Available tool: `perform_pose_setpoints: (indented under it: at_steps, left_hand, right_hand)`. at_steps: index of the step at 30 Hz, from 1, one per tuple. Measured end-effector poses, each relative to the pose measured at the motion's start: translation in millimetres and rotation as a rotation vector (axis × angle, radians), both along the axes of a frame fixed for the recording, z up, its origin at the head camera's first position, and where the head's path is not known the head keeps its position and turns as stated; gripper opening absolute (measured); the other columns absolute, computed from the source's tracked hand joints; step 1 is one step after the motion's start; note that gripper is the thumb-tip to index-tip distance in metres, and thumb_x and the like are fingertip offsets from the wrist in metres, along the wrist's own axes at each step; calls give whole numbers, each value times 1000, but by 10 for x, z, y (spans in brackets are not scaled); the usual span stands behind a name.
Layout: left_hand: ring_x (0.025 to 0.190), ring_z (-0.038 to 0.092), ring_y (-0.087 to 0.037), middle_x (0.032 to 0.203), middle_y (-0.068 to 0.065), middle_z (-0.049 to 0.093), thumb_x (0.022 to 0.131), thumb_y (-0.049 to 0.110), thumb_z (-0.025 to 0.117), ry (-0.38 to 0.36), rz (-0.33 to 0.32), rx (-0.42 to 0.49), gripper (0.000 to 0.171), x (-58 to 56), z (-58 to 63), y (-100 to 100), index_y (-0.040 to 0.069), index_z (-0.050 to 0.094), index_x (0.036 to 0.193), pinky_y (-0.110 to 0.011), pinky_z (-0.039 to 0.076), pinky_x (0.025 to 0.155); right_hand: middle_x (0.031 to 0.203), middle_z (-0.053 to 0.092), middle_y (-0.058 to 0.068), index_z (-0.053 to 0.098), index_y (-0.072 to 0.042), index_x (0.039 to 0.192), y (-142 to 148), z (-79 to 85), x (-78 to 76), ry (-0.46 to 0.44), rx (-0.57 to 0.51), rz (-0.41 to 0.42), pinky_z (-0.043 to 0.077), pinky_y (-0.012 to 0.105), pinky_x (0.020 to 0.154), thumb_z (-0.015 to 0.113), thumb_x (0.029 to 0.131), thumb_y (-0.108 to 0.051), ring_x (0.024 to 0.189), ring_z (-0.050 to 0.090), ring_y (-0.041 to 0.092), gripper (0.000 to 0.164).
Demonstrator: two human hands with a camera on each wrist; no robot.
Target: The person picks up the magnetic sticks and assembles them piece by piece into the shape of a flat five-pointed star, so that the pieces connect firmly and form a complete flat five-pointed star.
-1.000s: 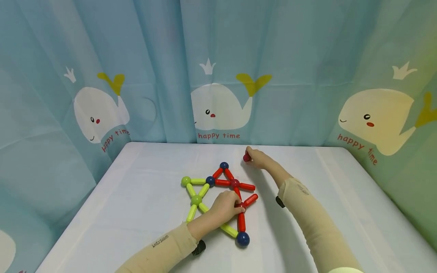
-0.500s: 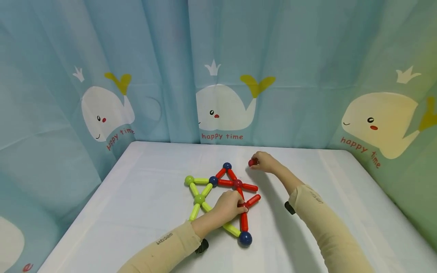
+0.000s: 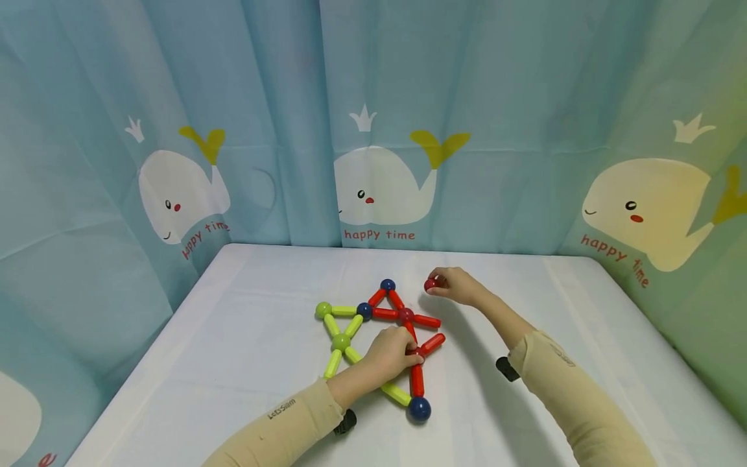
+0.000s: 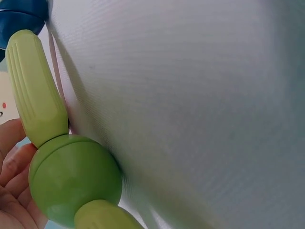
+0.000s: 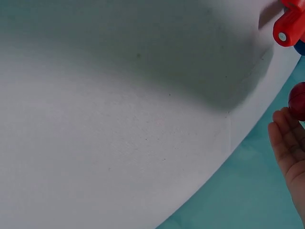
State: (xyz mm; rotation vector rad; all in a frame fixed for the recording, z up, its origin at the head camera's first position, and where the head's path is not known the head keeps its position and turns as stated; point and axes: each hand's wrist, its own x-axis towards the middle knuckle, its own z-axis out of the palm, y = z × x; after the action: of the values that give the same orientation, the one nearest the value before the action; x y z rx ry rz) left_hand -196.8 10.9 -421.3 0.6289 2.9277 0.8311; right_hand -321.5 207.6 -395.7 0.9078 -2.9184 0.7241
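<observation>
Between right thumb and fingers, a red ball (image 3: 430, 285) is pinched by my right hand (image 3: 458, 286), raised above the far part of the table. My left hand (image 3: 388, 353) grips a second red ball (image 3: 418, 354), partly covered by the fingers, at the right side of a flat ball-and-rod frame. That frame joins yellow-green rods (image 3: 396, 394), red rods (image 3: 417, 381), green balls (image 3: 341, 342) and dark blue balls (image 3: 419, 409). Two red rods (image 3: 428, 321) stick out to the right with free ends. In the left wrist view a green ball (image 4: 76, 179) covers part of the left hand.
The white table (image 3: 262, 279) bears the frame near its middle. Behind it hangs a blue curtain (image 3: 496, 194) printed with whales, close to the far edge. Dark wrist devices (image 3: 508, 368) show below both sleeves.
My right hand has come slightly toward me with its red ball, nearer the frame's height in view. The left hand keeps its place on the other red ball. The whole view has shifted slightly.
</observation>
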Motion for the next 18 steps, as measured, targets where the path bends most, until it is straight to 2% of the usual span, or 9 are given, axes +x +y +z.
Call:
perform_pose_setpoints:
  at_steps: [4,18]
  left_hand:
    - [57,40,-9,56,5,47,78,25,77,-5,-6,0,23,4,5,-3,9,66,65,-17,30,54]
    - [60,40,-8,58,5,49,78,24,77,9,-11,0,21,-3,-8,-11,9,67,67,-17,31,56]
  right_hand:
    - [84,65,12,64,5,99,16,-22,67,-2,-13,9,50,30,68,68,85,-12,76,58,18,22]
    - [95,65,20,61,11,107,168,-14,311,-64,-58,54,54,30,70,69,82,-4,82,62,25,30]
